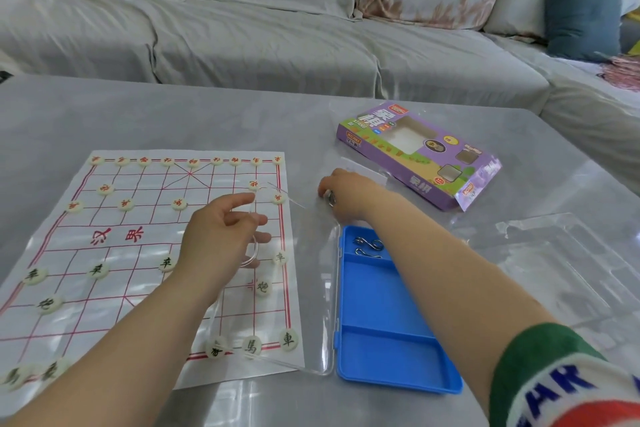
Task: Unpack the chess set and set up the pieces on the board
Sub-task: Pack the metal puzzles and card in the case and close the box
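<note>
Centre frame, left hand [221,232] grips the clear lid [311,305] over the board [104,236]; right hand [346,194] pinches a metal piece [331,198]

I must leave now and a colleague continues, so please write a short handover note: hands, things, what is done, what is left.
Left hand: over the board, fingers at the clear lid of the blue case; grip unclear.
Right hand: seems to pinch a metal piece on the table beyond the case.
Done: red and black pieces stand on the board; purple box lies aside.
Left: check points hidden under the left arm; lift the lid off the board.
</note>
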A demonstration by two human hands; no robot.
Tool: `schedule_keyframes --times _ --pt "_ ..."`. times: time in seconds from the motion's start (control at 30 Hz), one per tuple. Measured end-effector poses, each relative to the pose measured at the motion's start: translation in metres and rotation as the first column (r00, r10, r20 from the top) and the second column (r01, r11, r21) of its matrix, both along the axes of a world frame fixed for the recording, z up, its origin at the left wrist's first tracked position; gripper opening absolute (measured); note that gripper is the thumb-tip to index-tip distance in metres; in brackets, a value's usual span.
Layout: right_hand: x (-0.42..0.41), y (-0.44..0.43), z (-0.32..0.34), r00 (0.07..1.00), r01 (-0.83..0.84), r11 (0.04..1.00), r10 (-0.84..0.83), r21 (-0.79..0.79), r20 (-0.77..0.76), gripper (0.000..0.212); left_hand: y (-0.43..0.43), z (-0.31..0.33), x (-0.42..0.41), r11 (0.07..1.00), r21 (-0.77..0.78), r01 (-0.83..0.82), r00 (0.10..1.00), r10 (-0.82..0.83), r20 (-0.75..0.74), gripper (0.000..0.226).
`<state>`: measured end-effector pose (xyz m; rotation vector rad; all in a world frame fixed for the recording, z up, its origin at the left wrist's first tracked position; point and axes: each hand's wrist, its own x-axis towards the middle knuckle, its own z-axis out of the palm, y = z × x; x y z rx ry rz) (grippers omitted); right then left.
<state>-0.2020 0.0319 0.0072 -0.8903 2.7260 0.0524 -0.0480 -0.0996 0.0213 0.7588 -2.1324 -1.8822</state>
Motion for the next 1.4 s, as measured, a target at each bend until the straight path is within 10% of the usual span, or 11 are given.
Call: schedule_keyframes --times 0.27,0.5,1.0,1.2,1.4 --pt "0.000 0.013 -0.002 0.997 0.064 0.997 -0.065 0.033 0.037 0.028 -0.002 -0.001 0.004 0.999 -0.031 -0.008 1.000 0.008 0.012 0.036" --pt "0.024 0.056 0.032 0.939 0.279 0.873 -0.161 -0.399 0.304 0.009 0.002 0.003 0.006 0.999 -0.033 -0.022 1.000 0.022 0.006 0.035" --pt "0.056 0.099 0.015 0.984 0.165 0.965 -0.148 -0.205 0.098 0.026 0.007 0.007 0.010 0.998 -0.057 -0.039 0.999 0.039 -0.001 0.035" --pt "0.026 0.085 0.016 0.938 0.329 0.803 -0.339 -0.497 0.074 0.039 0.007 0.007 0.008 0.998 -0.041 -0.042 0.999 0.042 -0.006 0.035" --pt "-0.019 0.058 -0.010 0.826 0.556 0.700 -0.529 -0.448 0.198 0.041 0.005 0.005 0.004 0.999 -0.008 -0.042 0.999 0.042 -0.013 0.035"
